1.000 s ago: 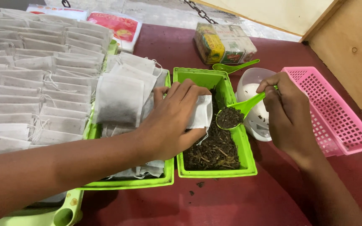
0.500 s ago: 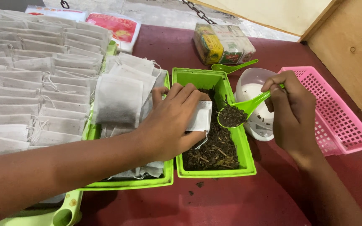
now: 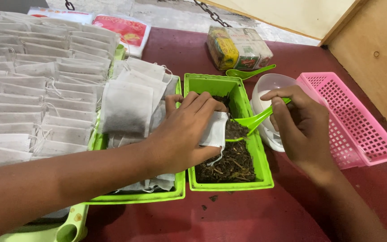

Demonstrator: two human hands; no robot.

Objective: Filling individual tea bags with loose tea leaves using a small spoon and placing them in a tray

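Note:
My left hand (image 3: 184,132) holds a small white tea bag (image 3: 214,130) with its mouth facing right, over a green tray (image 3: 265,179) of dark loose tea leaves (image 3: 225,163). My right hand (image 3: 303,127) grips a green plastic spoon (image 3: 247,123) heaped with tea leaves, its bowl right at the bag's open edge. A string dangles from the bag toward the leaves.
A second green tray (image 3: 135,197) to the left holds filled white bags (image 3: 128,107). Rows of flat white bags (image 3: 36,89) cover the far left. A white bowl (image 3: 265,89), another green spoon (image 3: 247,72), a pink basket (image 3: 354,121) and a wrapped packet (image 3: 238,47) lie right and behind.
The spoon in my right hand has swung left and down, from near the white bowl to the mouth of the bag. My left hand has barely shifted.

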